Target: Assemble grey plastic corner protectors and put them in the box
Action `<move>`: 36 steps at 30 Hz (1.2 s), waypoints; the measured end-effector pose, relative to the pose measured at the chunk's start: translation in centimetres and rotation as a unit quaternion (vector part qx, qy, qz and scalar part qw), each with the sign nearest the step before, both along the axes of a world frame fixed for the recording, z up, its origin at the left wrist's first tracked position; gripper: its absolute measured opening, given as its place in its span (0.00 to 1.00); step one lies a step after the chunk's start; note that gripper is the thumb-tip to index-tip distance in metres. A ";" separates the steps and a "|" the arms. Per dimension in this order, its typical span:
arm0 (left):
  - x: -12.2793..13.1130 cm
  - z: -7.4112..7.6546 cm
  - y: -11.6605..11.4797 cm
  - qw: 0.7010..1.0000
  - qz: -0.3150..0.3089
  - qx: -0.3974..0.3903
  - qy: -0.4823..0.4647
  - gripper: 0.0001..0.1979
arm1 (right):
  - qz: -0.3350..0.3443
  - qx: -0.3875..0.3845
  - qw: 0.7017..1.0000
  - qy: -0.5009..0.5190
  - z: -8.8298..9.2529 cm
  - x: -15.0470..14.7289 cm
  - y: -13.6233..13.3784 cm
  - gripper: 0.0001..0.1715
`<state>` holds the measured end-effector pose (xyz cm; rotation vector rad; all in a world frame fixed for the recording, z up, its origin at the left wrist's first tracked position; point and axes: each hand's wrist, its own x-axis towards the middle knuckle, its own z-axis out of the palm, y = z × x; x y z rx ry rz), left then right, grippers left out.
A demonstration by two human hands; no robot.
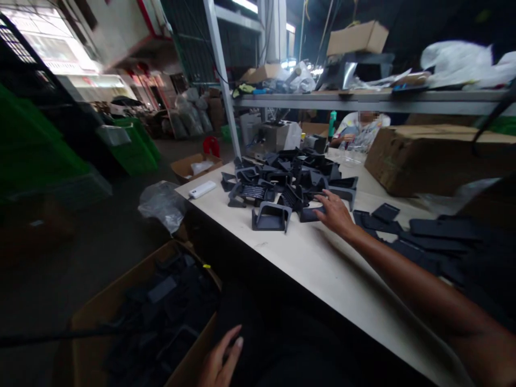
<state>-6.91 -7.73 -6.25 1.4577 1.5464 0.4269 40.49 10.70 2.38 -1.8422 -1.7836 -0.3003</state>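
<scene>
My right hand [334,210] reaches over the table to the near edge of a heap of dark grey plastic brackets [294,172]. Its fingers are spread and touch or hover just over one dark piece [309,215]; which of the two I cannot tell. Just left of that hand, a single U-shaped bracket [271,219] stands on the tabletop. Low in the view, my left hand [224,357] is beside the cardboard box, below table height. Its fingers are extended and a little apart, with nothing seen in them.
A cardboard box [97,301] full of dark pieces stands left of the table [306,263]. Flat dark plates [439,236] lie at the right. A white phone-like object [202,189] rests near the left edge. Behind are a large carton [435,156], a shelf [403,98] and a seated person [358,131].
</scene>
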 end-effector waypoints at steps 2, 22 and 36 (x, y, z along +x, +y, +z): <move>0.5 0.7 0.4 1.000 -0.025 0.003 0.013 0.38 | -0.054 0.004 0.998 0.039 -0.1 2.1 0.0 0.33; 8.2 5.8 9.2 0.970 -0.131 0.156 -0.134 0.42 | 0.045 -0.270 0.862 0.427 -2.9 -5.9 -7.3 0.16; 8.7 7.2 9.0 0.875 0.144 -0.045 -0.460 0.19 | -0.177 -0.140 0.953 0.203 2.3 6.4 -7.7 0.30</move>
